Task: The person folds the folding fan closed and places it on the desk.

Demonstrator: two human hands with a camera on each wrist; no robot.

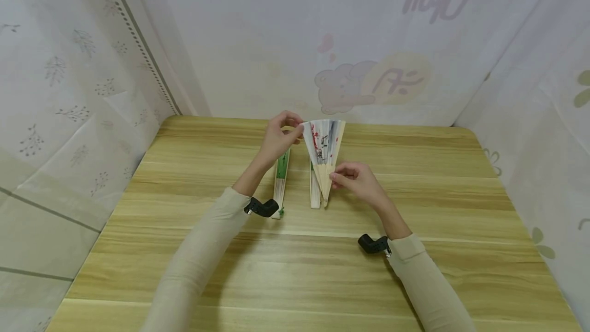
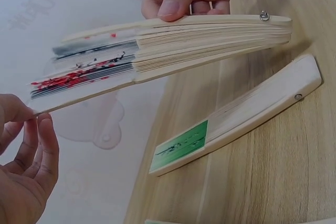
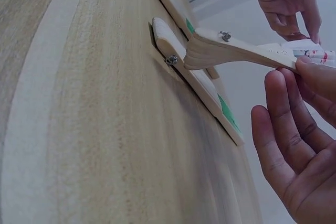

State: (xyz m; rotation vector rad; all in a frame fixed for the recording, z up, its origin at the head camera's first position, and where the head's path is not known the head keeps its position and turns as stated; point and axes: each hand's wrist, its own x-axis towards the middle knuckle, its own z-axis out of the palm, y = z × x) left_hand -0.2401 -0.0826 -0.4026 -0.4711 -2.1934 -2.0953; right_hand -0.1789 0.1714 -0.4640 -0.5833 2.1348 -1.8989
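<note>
A white folding fan [image 1: 328,142] with red blossoms and bamboo ribs is held partly spread above the table. My left hand [image 1: 280,136] pinches the upper left corner of its leaf between thumb and fingers. On the opposite side, my right hand [image 1: 358,181] pinches the outer rib below the leaf, with the other fingers loosely bent in the right wrist view. Beneath it lies a closed green fan [image 2: 181,148], partly covered in the head view. A second closed green fan [image 1: 281,173] with a green tassel [image 1: 281,211] lies to the left, partly behind my left forearm.
The wood-grain table [image 1: 295,281] reaches back to a pale printed curtain [image 1: 258,40]. More curtain hangs along the left and right sides. Black wrist cameras [image 1: 264,208] sit at both sleeve cuffs.
</note>
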